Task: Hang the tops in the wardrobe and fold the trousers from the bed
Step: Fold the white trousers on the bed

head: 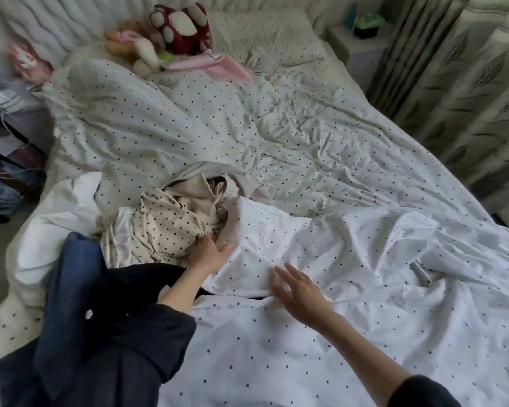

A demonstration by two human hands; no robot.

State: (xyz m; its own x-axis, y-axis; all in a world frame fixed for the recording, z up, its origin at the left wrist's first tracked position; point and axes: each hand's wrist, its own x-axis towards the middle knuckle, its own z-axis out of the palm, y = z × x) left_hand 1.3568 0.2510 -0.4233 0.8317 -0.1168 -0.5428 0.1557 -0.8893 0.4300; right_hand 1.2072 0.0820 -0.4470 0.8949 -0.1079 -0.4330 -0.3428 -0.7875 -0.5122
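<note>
A heap of clothes lies on the bed's near left. On top is a cream polka-dot garment (171,224), with a beige piece (206,192) behind it. A dark blue garment (71,277) and a black one (135,283) hang over my left forearm. My left hand (210,251) reaches into the heap and its fingers grip the edge of the cream polka-dot garment. My right hand (299,289) hovers open, fingers spread, just above the white dotted duvet (335,304).
Stuffed toys (159,33) and a pink item (218,64) lie by the pillow (265,33) at the headboard. A nightstand (362,39) and curtains (467,83) stand at the right. Clutter fills the floor at the left (3,171).
</note>
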